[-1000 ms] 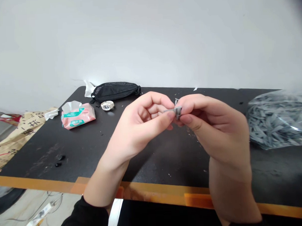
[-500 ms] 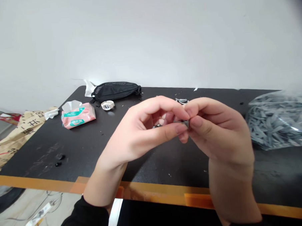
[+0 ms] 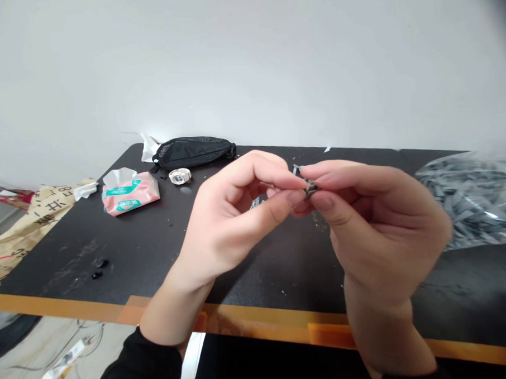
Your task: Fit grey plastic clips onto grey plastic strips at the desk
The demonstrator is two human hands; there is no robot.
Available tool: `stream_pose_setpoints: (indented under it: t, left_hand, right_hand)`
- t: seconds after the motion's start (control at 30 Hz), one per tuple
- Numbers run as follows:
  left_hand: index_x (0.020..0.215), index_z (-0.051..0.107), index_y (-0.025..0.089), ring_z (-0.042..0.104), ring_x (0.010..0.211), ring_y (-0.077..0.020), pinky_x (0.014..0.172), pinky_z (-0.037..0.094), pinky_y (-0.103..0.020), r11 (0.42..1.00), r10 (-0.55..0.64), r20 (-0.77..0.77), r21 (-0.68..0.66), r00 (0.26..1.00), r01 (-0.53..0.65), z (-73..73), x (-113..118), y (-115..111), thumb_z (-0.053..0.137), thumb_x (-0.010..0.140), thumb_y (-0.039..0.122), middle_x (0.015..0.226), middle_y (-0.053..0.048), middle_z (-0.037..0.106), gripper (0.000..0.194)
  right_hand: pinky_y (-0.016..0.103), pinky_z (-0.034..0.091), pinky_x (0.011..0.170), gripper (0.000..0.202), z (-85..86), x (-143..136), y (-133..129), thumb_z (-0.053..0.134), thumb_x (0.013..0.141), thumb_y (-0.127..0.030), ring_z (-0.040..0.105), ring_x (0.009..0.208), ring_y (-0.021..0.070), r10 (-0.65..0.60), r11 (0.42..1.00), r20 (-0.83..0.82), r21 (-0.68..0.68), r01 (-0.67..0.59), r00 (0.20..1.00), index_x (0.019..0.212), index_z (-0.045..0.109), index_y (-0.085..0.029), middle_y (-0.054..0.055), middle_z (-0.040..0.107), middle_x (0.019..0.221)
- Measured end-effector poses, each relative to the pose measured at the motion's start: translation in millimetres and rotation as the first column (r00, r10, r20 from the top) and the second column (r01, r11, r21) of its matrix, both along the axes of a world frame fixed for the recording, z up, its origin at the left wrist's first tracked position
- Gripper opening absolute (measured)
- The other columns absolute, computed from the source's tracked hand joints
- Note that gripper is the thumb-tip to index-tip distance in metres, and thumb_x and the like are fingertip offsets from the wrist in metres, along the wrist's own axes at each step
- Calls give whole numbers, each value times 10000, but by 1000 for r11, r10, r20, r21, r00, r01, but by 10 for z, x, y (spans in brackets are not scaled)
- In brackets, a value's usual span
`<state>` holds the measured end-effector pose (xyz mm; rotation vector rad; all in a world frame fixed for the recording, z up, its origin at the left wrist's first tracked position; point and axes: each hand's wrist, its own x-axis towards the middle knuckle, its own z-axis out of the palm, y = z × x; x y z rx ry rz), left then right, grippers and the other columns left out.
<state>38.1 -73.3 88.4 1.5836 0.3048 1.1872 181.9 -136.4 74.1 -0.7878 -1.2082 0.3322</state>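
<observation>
Above the dark table, my left hand (image 3: 237, 218) pinches a small grey piece (image 3: 310, 188) between thumb and index finger. My right hand (image 3: 380, 223) grips the same piece from the right, its thumb and fingertips close to those of my left hand. The piece is small and partly covered by the fingertips, so its full shape is hidden. Behind the hands, bits of other grey parts (image 3: 256, 202) show on the table. A clear plastic bag full of grey strips (image 3: 480, 202) lies to the right of my right hand.
On the dark table (image 3: 155, 255) are a pink tissue pack (image 3: 131, 193), a white watch (image 3: 180, 177), a black mesh pouch (image 3: 196, 152) and two small black objects (image 3: 99, 269). Orange tape (image 3: 258, 318) runs along the front edge. A power strip (image 3: 65, 362) lies below left.
My right hand has turned and its back has shifted rightward, now overlapping the bag's left side. My left hand has shifted slightly. More of the grey piece shows between the fingertips.
</observation>
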Motion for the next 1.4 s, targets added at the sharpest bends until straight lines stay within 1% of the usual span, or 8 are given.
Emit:
stream_pose_setpoints:
  t: [0.17, 0.3, 0.47, 0.77, 0.97, 1.2, 1.3, 1.4]
  left_hand:
    - [925, 760, 251, 711, 870, -128, 789, 619, -219, 988, 152, -16, -4, 988, -152, 6, 24, -52, 741, 935, 135, 938, 11, 737, 118]
    - [987, 784, 314, 712, 884, -202, 810, 641, -323, 981, 188, -22, 47, 982, -187, -49, 7, -67, 751, 920, 189, 974, -14, 747, 146]
    - [983, 797, 303, 714, 920, -258, 806, 643, -383, 983, 162, -35, 92, 986, -158, -82, -43, -44, 760, 903, 221, 996, -50, 747, 121]
    - [1087, 801, 323, 736, 874, -146, 796, 633, -228, 983, 143, -102, 128, 984, -130, 13, -32, -103, 724, 963, 216, 1003, 14, 772, 180]
    - [998, 807, 278, 758, 778, -119, 717, 631, -168, 985, -110, -23, -138, 994, 106, 6, -71, 41, 771, 922, 170, 861, 19, 779, 137]
    - [913, 815, 244, 673, 603, -96, 598, 594, -169, 757, -506, 78, -438, 859, 485, 1, -37, 196, 778, 926, 260, 729, -6, 715, 42]
    - [927, 816, 249, 643, 578, -81, 582, 579, -155, 689, -575, 109, -470, 811, 551, -3, -18, 201, 765, 938, 277, 703, -1, 689, 59]
    - [885, 805, 244, 603, 512, -78, 517, 548, -161, 678, -587, 92, -488, 805, 550, -1, -1, 198, 808, 899, 317, 656, 6, 666, 74]
  right_hand:
    - [385, 670, 830, 409, -1, 29, -23, 777, 848, -57, 731, 947, 200, -198, 978, 214, -19, 207, 956, 1097, 794, -381, -65, 784, 1020]
    - [343, 652, 823, 352, -31, 57, -22, 770, 878, -92, 732, 895, 165, -240, 969, 266, 13, 245, 934, 1085, 798, -376, -93, 798, 1017]
    - [284, 667, 789, 329, -24, 77, 2, 777, 869, -82, 740, 867, 142, -82, 996, 172, -27, 88, 982, 1075, 811, -335, -78, 794, 1006]
    - [207, 635, 679, 282, -44, 151, 57, 771, 872, -84, 728, 741, 108, 113, 991, 48, -81, -109, 992, 1043, 832, -299, -50, 785, 874]
    - [282, 623, 595, 316, -68, 297, 169, 698, 925, -110, 712, 706, 148, 237, 971, 212, -20, -239, 948, 1093, 814, -351, -17, 784, 890]
    - [308, 639, 644, 363, -103, 356, 235, 710, 919, -129, 717, 759, 176, 160, 970, 332, 124, -211, 930, 1142, 796, -401, -15, 783, 925]
    - [265, 625, 606, 347, -104, 381, 237, 712, 916, -122, 716, 749, 155, 192, 954, 366, 148, -261, 910, 1145, 801, -367, -9, 776, 942]
    - [238, 633, 628, 328, -95, 409, 230, 759, 874, -114, 715, 762, 142, 199, 946, 404, 158, -282, 893, 1125, 809, -318, 3, 754, 952]
